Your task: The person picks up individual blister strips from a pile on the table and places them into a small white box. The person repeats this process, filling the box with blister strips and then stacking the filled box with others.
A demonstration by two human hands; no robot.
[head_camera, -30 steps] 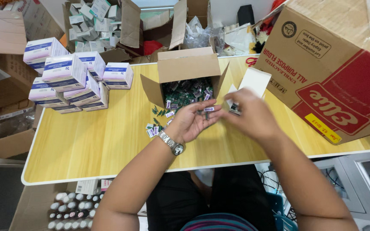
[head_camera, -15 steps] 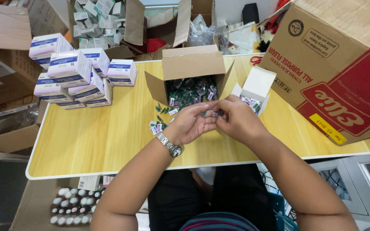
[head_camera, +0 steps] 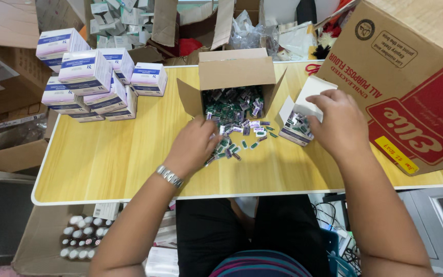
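gathering, by the look of it: left hand flat and palm down just in front of the open brown box, silver wristwatch nearer than that. (a)

resting on the loose vials? (b)

covering the near edge of the scatter, yes. fingers bent over them, tips hidden, so cannot tell whether pinched on one or merely lying there. (a)

and those vials, where exactly? (b)

spilled on the yellow table right in front of the brown box, plenty more heaped inside it. (a)

right hand? (b)

off to the right of the brown box, draped over the small white box. fingers curled down onto the raised flap, touching it; clamped or just steadying, hard to say. a few vials lying inside already. (a)

so a filling step, judged from that. (b)

probably. calling next for a clean pinch on a few vials without flicking the rest off the table, and a steady white box. (a)

further out? (b)

stacked white-and-purple cartons well left of the brown box. (a)
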